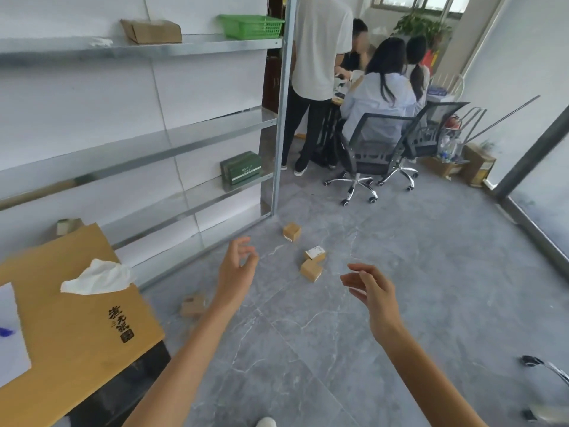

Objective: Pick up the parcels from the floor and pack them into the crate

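1. Head view: both arms reached out over the grey floor [431, 257]. The left hand [237, 269] hung loosely curled and the right hand [372, 291] half open, neither holding anything.
2. Four small cardboard parcels lay on the tiles. A touching pair [313, 262] sat at frame centre, just above and between the hands, nearer the right hand by a little. A lone parcel [291, 231] lay further up. A blurred parcel [193, 305] lay lower left, beside the left forearm.
3. The parcels were near-cubes, with no clear long axis.
4. No crate could be picked out with certainty; a green basket [251, 26] stood on the upper shelf. A tissue box [77, 318] filled the lower left corner.
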{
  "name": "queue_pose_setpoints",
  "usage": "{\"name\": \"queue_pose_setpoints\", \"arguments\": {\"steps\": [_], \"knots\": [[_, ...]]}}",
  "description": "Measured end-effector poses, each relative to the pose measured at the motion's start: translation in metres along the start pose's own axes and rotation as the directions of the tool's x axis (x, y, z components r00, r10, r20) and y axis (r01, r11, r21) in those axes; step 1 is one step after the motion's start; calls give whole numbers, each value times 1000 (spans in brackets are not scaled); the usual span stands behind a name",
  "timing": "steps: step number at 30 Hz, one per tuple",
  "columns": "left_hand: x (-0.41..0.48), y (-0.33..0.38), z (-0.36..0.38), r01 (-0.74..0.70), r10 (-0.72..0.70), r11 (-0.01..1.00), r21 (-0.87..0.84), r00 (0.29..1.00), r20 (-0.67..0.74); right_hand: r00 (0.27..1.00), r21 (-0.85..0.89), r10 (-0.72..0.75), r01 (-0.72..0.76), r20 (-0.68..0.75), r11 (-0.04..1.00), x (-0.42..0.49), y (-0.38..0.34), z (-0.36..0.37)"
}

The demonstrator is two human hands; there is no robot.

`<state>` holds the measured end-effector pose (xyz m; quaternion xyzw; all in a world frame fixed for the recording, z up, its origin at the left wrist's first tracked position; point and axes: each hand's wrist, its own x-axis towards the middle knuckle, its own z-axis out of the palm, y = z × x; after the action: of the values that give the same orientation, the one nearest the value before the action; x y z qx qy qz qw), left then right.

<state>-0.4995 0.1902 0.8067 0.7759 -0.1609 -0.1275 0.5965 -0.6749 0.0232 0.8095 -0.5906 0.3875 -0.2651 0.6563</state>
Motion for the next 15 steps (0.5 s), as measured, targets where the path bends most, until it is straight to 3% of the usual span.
{"name": "queue_pose_setpoints", "arguments": {"steps": [7, 15], "knots": [[96, -5, 77, 53, -64, 997, 64, 980, 188, 984, 19, 123, -121, -128, 992, 95, 7, -2], [226, -12, 175, 57, -74, 996, 72, 961, 267, 974, 3, 173, -175, -148, 985, 258, 12, -10]]}}
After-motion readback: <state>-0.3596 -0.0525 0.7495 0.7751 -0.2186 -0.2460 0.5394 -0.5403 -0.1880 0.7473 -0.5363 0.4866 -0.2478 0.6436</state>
